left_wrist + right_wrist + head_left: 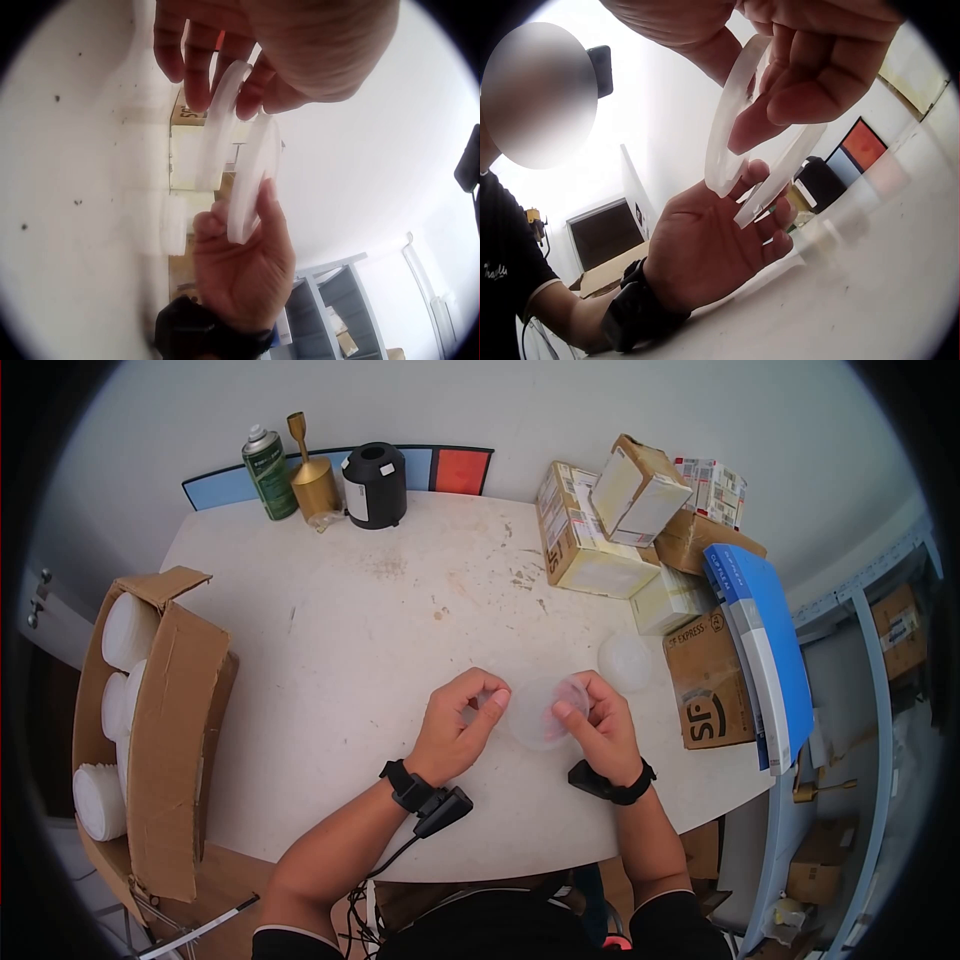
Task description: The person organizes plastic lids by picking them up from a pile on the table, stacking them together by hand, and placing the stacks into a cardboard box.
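Observation:
Two shallow, round, translucent plastic lids are held up over the white table, one in each hand. My left hand (460, 725) pinches one lid (219, 131) at its edge between thumb and fingers. My right hand (605, 730) grips the other lid (733, 120), thumb on one face and fingers on the other. Both lids stand on edge, face to face and close together, in the wrist views. In the head view they overlap as a faint clear disc (537, 718) between the hands. Another clear round piece (625, 662) lies on the table beyond my right hand.
An open cardboard box (185, 750) with stacks of white round pieces (100, 800) stands at left. Parcels (590, 550), an SF carton (708, 680) and a blue binder (765, 650) line the right. A spray can (270, 475), brass piece (314, 485) and black cylinder (376, 488) stand behind.

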A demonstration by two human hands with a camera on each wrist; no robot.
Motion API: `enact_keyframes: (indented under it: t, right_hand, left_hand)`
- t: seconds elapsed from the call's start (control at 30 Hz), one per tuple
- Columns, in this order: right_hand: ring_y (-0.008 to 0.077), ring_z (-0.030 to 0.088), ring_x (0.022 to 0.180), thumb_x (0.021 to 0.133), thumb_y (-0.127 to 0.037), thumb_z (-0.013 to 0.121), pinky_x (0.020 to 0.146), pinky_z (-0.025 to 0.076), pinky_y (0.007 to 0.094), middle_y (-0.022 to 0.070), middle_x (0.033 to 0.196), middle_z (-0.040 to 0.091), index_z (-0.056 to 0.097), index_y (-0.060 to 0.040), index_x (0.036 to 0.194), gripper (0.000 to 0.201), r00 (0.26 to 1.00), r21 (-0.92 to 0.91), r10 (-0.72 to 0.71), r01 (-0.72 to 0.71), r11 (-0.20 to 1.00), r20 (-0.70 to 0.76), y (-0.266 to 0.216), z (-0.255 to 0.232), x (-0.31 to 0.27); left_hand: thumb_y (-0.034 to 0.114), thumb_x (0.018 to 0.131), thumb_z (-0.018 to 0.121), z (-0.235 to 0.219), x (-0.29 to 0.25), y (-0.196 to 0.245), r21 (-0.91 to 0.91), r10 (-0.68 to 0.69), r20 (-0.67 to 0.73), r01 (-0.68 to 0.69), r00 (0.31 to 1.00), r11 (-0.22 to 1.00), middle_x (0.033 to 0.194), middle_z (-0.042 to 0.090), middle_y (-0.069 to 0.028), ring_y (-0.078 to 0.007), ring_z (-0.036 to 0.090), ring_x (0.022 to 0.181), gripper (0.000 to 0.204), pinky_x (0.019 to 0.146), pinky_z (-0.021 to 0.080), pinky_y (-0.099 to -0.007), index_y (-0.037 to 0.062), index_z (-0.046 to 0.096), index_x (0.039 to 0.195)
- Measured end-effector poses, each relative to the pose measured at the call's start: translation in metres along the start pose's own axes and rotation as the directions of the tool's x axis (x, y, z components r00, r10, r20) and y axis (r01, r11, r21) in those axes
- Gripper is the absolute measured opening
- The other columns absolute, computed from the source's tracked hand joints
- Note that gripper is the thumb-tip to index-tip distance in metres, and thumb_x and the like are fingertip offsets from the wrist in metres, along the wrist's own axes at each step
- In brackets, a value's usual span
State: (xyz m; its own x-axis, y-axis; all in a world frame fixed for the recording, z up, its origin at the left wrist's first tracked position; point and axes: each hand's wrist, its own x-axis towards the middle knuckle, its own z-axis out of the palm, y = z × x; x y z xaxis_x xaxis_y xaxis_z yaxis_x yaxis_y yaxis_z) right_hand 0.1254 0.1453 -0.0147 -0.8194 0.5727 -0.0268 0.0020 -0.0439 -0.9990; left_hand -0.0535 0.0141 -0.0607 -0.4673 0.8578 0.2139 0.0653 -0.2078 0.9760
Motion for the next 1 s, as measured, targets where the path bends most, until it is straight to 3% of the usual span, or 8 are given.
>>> enact_keyframes:
  t: [0.23,0.33,0.43,0.53,0.63,0.73,1.0]
  right_hand:
    - [0.0082,0.062,0.095,0.101,-0.007,0.064,0.083,0.055,0.0261,0.0029,0.106,0.065,0.057,0.0011,0.119,0.021,1.0,-0.067,-0.01,0.01,0.998,0.01,-0.003,0.002,0.0]
    - [0.009,0.062,0.097,0.101,-0.006,0.063,0.083,0.055,0.0258,0.0038,0.108,0.065,0.055,0.0007,0.123,0.024,0.999,-0.017,-0.028,0.028,0.999,-0.018,-0.001,0.001,0.0]
    - [0.0094,0.062,0.098,0.098,-0.004,0.067,0.083,0.054,0.026,0.0064,0.116,0.062,0.051,-0.0012,0.127,0.033,0.997,0.009,-0.05,0.051,0.999,-0.053,-0.002,0.004,0.002]
    - [0.0134,0.062,0.105,0.089,-0.008,0.077,0.086,0.054,0.031,0.0093,0.125,0.058,0.049,-0.0027,0.13,0.05,0.987,-0.099,-0.096,0.084,0.992,-0.127,0.0,0.007,0.001]
    - [0.0228,0.061,0.114,0.078,-0.013,0.086,0.093,0.052,0.0373,0.0155,0.137,0.051,0.049,-0.0034,0.13,0.065,0.966,-0.504,-0.259,0.217,0.836,-0.013,0.006,0.001,0.002]
    - [0.0326,0.057,0.121,0.072,-0.018,0.09,0.099,0.05,0.0409,0.021,0.143,0.047,0.05,-0.0034,0.132,0.073,0.893,-0.723,-0.421,0.397,0.566,0.161,-0.008,0.011,0.002]
    - [0.0399,0.052,0.129,0.073,-0.018,0.089,0.102,0.051,0.0432,0.0236,0.147,0.043,0.052,-0.0028,0.133,0.072,0.913,-0.744,-0.343,0.384,0.547,0.219,-0.012,0.018,0.001]
  left_hand:
    - [0.012,0.099,0.063,-0.001,0.0,-0.002,-0.004,0.006,0.01,-0.006,1.0,1.0,0.084,0.064,-0.004,-0.0131,0.053,0.077,0.012,0.074,0.045,-0.0285,0.0005,0.065,0.096]
    - [0.012,0.099,0.063,0.0,0.0,-0.002,-0.004,0.011,0.015,-0.011,1.0,1.0,0.084,0.064,-0.0039,-0.0127,0.053,0.077,0.012,0.074,0.044,-0.0284,0.0007,0.065,0.096]
    - [0.012,0.098,0.063,0.0,0.0,0.0,-0.003,0.011,0.018,-0.011,1.0,1.0,0.084,0.064,-0.0038,-0.0125,0.053,0.077,0.011,0.074,0.044,-0.0284,0.0009,0.065,0.096]
    - [0.012,0.098,0.063,0.0,-0.001,0.002,0.007,-0.001,0.004,0.001,1.0,1.0,0.084,0.065,-0.0039,-0.0125,0.054,0.078,0.011,0.074,0.044,-0.0284,0.0012,0.065,0.096]
    - [0.012,0.098,0.062,-0.001,0.0,0.004,0.036,-0.009,-0.019,0.009,1.0,0.999,0.085,0.065,-0.004,-0.0127,0.054,0.078,0.012,0.074,0.044,-0.0284,0.0012,0.065,0.096]
    - [0.013,0.099,0.062,-0.002,-0.001,0.003,0.036,-0.02,-0.019,0.021,1.0,0.999,0.085,0.065,-0.0041,-0.0131,0.054,0.079,0.012,0.074,0.044,-0.0285,0.0012,0.065,0.096]
    - [0.012,0.101,0.06,-0.001,-0.001,0.001,0.009,-0.011,-0.037,0.011,0.999,1.0,0.085,0.06,0.002,-0.0068,0.048,0.079,0.012,0.074,0.04,-0.0245,0.0015,0.062,0.095]
